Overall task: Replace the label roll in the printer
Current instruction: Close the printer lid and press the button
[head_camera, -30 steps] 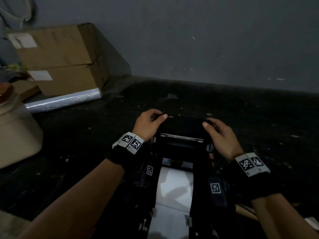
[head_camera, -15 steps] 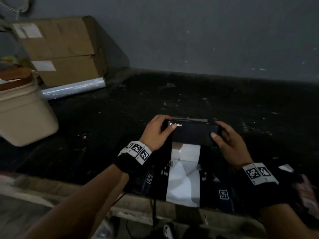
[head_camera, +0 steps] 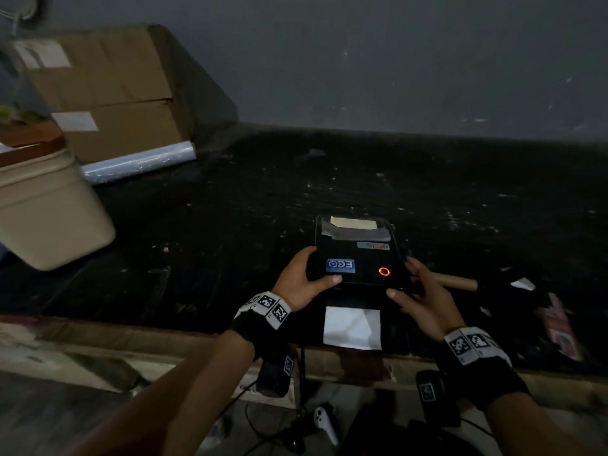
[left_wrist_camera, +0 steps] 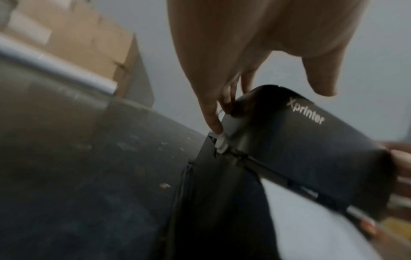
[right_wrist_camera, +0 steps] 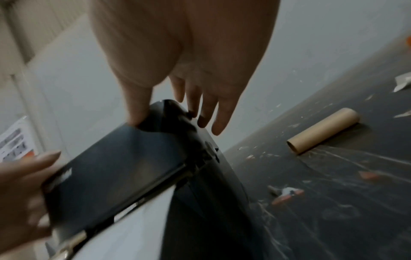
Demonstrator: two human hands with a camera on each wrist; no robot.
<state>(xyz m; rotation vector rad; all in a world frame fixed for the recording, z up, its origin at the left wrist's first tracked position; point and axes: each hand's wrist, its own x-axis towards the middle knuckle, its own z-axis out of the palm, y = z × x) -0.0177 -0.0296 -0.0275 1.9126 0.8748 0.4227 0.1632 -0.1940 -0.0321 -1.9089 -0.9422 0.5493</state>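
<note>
The black label printer (head_camera: 357,255) sits near the dark table's front edge, with a red ring light lit on its lowered lid. A white label strip (head_camera: 352,327) comes out of its front toward me. My left hand (head_camera: 304,274) grips the lid's left side, thumb on the front edge. My right hand (head_camera: 421,297) holds the right side, thumb under the front edge. In the wrist views the lid (left_wrist_camera: 300,149) (right_wrist_camera: 115,168) is blurred above the white labels (left_wrist_camera: 311,228). An empty cardboard core (right_wrist_camera: 322,130) lies right of the printer.
A cardboard box (head_camera: 108,90) and a film roll (head_camera: 138,162) stand at the back left, and a beige bin (head_camera: 42,209) at the left. Paper scraps and a pink leaflet (head_camera: 559,327) lie at the right. Cables and a white controller (head_camera: 324,422) are below the table edge (head_camera: 164,337).
The lid has swung down from upright to nearly flat over the labels. Both hands stayed on its sides and came toward me with it.
</note>
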